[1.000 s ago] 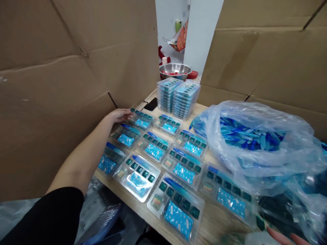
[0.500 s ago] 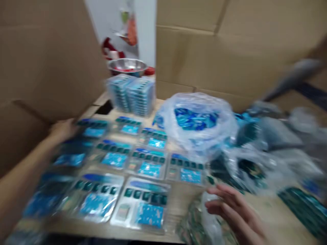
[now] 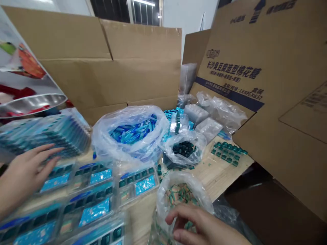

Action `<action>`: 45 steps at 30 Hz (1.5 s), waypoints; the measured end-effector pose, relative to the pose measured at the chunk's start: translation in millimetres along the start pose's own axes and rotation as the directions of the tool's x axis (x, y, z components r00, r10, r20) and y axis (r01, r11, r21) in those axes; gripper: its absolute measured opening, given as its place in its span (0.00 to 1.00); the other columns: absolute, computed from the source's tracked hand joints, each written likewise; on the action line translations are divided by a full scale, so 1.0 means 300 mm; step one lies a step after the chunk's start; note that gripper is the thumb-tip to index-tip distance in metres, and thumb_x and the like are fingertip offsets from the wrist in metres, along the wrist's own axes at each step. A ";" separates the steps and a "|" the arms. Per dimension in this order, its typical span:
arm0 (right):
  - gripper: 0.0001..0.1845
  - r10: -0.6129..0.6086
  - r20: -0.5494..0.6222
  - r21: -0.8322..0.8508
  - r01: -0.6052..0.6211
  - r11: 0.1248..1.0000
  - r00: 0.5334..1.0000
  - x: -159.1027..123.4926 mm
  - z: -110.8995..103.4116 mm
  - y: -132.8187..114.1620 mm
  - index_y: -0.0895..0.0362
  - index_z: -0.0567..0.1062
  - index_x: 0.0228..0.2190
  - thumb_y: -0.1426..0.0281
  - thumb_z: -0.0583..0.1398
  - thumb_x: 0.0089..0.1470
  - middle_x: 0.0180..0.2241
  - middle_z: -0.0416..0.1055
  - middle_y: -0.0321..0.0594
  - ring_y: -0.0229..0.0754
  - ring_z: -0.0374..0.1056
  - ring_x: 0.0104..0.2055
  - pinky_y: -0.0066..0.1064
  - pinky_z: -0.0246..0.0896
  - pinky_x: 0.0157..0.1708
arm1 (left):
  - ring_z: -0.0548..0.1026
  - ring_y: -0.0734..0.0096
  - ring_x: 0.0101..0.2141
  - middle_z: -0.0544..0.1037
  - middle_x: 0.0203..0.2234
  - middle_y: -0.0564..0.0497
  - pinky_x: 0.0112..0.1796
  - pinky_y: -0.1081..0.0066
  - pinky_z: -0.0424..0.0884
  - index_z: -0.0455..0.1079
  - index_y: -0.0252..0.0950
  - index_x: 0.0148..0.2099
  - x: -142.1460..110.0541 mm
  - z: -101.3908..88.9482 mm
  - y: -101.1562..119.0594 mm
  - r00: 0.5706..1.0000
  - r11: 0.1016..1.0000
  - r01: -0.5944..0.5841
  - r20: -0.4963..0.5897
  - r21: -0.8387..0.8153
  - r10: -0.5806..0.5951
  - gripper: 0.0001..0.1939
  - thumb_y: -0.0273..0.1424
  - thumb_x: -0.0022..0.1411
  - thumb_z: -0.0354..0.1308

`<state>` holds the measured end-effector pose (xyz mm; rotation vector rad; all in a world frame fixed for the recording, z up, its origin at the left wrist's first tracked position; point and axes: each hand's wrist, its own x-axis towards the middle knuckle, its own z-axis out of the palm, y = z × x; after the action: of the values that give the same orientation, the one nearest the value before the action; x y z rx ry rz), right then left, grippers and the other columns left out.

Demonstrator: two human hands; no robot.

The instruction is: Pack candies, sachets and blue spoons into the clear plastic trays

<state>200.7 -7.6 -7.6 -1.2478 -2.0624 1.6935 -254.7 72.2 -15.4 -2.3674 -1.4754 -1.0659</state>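
My left hand lies flat at the left with its fingers stretched out over a clear blister tray of teal pieces, beside a tall stack of the same trays. My right hand is at the bottom edge, its fingers curled on the rim of an open plastic bag of small green and tan pieces. Whether the fingers pinch a piece is hidden. Several filled trays cover the wooden table in front of me.
A big plastic bag of blue sticks sits in the middle. A smaller bag of dark teal pieces and loose teal pieces lie to its right. Cardboard boxes wall the table at the back and right.
The view has swung right. My left hand has drawn back from the far tray to a nearer one. My right hand has come in onto the small bag's rim.
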 end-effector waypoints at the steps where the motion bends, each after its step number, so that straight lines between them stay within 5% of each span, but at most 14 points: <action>1: 0.14 -0.011 -0.016 0.014 0.011 1.000 1.000 -0.013 -0.007 0.011 0.52 0.75 0.47 0.62 0.59 0.59 0.42 0.73 0.41 0.43 0.69 0.44 0.34 0.63 0.45 | 0.75 0.52 0.47 0.77 0.40 0.54 0.55 0.50 0.66 0.73 0.48 0.45 0.035 0.030 0.028 0.999 0.999 -0.001 -0.053 0.049 0.004 0.16 0.44 0.68 0.46; 4: 0.13 -0.046 -0.048 0.090 0.051 0.995 0.998 -0.045 -0.012 0.039 0.53 0.76 0.45 0.64 0.60 0.59 0.41 0.74 0.41 0.43 0.70 0.44 0.32 0.63 0.45 | 0.76 0.51 0.45 0.79 0.41 0.50 0.52 0.53 0.69 0.74 0.44 0.43 0.211 0.176 0.165 0.998 0.998 -0.028 -0.063 0.055 0.031 0.17 0.46 0.66 0.49; 9: 0.16 -0.127 -0.069 0.237 0.140 0.961 0.990 -0.110 -0.004 0.094 0.54 0.78 0.44 0.60 0.62 0.58 0.41 0.75 0.42 0.41 0.72 0.42 0.28 0.66 0.42 | 0.77 0.53 0.44 0.80 0.41 0.41 0.47 0.54 0.73 0.75 0.37 0.45 0.518 0.457 0.468 0.951 0.962 -0.264 0.148 -0.066 0.272 0.19 0.40 0.68 0.46; 12: 0.16 -0.116 -0.321 0.260 0.205 0.944 0.940 -0.161 -0.086 0.182 0.54 0.81 0.38 0.55 0.61 0.58 0.35 0.77 0.41 0.41 0.73 0.37 0.28 0.68 0.38 | 0.76 0.54 0.44 0.80 0.40 0.39 0.46 0.56 0.72 0.74 0.32 0.47 0.593 0.566 0.619 0.883 0.910 -0.403 0.219 -0.100 0.415 0.19 0.36 0.70 0.44; 13: 0.18 -0.079 -0.460 0.244 0.212 0.946 0.885 -0.179 -0.139 0.229 0.54 0.81 0.34 0.53 0.61 0.57 0.32 0.77 0.40 0.41 0.73 0.35 0.30 0.69 0.37 | 0.76 0.54 0.44 0.80 0.40 0.39 0.46 0.56 0.72 0.73 0.31 0.47 0.600 0.588 0.660 0.863 0.890 -0.441 0.219 -0.113 0.455 0.19 0.35 0.71 0.43; 15: 0.19 0.120 -0.813 0.227 0.121 0.966 0.570 -0.212 -0.272 0.345 0.54 0.79 0.30 0.51 0.64 0.53 0.31 0.76 0.39 0.43 0.72 0.35 0.34 0.69 0.39 | 0.76 0.56 0.44 0.80 0.40 0.39 0.46 0.58 0.72 0.73 0.30 0.48 0.595 0.614 0.728 0.830 0.855 -0.498 0.206 -0.144 0.518 0.19 0.34 0.72 0.43; 18: 0.14 0.323 -0.925 0.335 0.027 0.942 0.202 -0.240 -0.498 0.535 0.57 0.75 0.40 0.59 0.60 0.61 0.40 0.73 0.41 0.42 0.70 0.40 0.38 0.68 0.44 | 0.77 0.60 0.42 0.80 0.40 0.41 0.44 0.61 0.73 0.72 0.30 0.48 0.566 0.619 0.806 0.790 0.812 -0.555 0.190 -0.182 0.583 0.16 0.31 0.72 0.44; 20: 0.14 0.449 -0.889 0.452 0.009 0.892 0.087 -0.229 -0.630 0.636 0.59 0.72 0.45 0.62 0.59 0.64 0.43 0.71 0.42 0.42 0.70 0.40 0.39 0.69 0.41 | 0.77 0.62 0.42 0.80 0.40 0.43 0.43 0.64 0.74 0.71 0.31 0.48 0.542 0.606 0.844 0.770 0.791 -0.580 0.186 -0.192 0.610 0.14 0.29 0.72 0.45; 25: 0.14 0.623 -0.771 0.633 0.063 0.771 0.132 -0.137 -0.804 0.746 0.57 0.73 0.45 0.62 0.59 0.64 0.43 0.72 0.43 0.40 0.70 0.38 0.36 0.72 0.35 | 0.79 0.67 0.40 0.81 0.39 0.46 0.41 0.69 0.75 0.71 0.31 0.48 0.486 0.540 0.887 0.754 0.782 -0.598 0.205 -0.177 0.624 0.12 0.26 0.71 0.47; 29: 0.11 0.606 -0.778 0.628 0.176 0.758 0.167 -0.100 -0.818 0.761 0.59 0.73 0.41 0.63 0.58 0.65 0.37 0.72 0.39 0.36 0.69 0.32 0.29 0.70 0.29 | 0.80 0.68 0.38 0.81 0.37 0.47 0.40 0.71 0.76 0.71 0.34 0.47 0.439 0.490 0.859 0.775 0.804 -0.572 0.214 -0.163 0.594 0.12 0.27 0.70 0.47; 32: 0.13 0.543 -0.831 0.551 0.302 0.778 0.119 -0.113 -0.798 0.754 0.62 0.73 0.38 0.64 0.57 0.66 0.32 0.69 0.35 0.33 0.67 0.27 0.25 0.66 0.25 | 0.81 0.67 0.36 0.82 0.37 0.48 0.38 0.71 0.77 0.71 0.36 0.47 0.403 0.464 0.827 0.790 0.818 -0.556 0.211 -0.147 0.575 0.12 0.29 0.71 0.47; 40: 0.13 0.399 -0.917 0.320 0.580 0.749 -0.010 -0.177 -0.646 0.598 0.61 0.71 0.33 0.64 0.57 0.65 0.27 0.68 0.32 0.29 0.62 0.21 0.21 0.59 0.19 | 0.81 0.68 0.37 0.82 0.38 0.49 0.40 0.72 0.77 0.70 0.38 0.49 0.345 0.426 0.809 0.846 0.863 -0.479 0.177 -0.159 0.502 0.12 0.34 0.71 0.47; 42: 0.14 0.367 -0.930 0.299 0.626 0.720 0.023 -0.172 -0.564 0.518 0.60 0.70 0.31 0.62 0.60 0.62 0.27 0.70 0.32 0.29 0.61 0.20 0.21 0.58 0.18 | 0.81 0.68 0.38 0.82 0.39 0.48 0.41 0.73 0.77 0.70 0.37 0.50 0.324 0.417 0.824 0.863 0.875 -0.453 0.162 -0.169 0.478 0.12 0.33 0.71 0.47; 45: 0.17 0.287 -0.946 0.313 0.672 0.672 0.153 -0.141 -0.411 0.378 0.57 0.71 0.30 0.57 0.67 0.50 0.30 0.76 0.37 0.32 0.66 0.21 0.25 0.64 0.22 | 0.79 0.69 0.42 0.81 0.41 0.47 0.44 0.72 0.75 0.69 0.35 0.51 0.269 0.392 0.854 0.894 0.898 -0.406 0.130 -0.169 0.429 0.12 0.28 0.71 0.47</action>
<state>357.4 49.8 -52.5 -1.0967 -0.5299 0.7840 37.3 57.4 8.3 -2.7526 -0.8792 -0.9028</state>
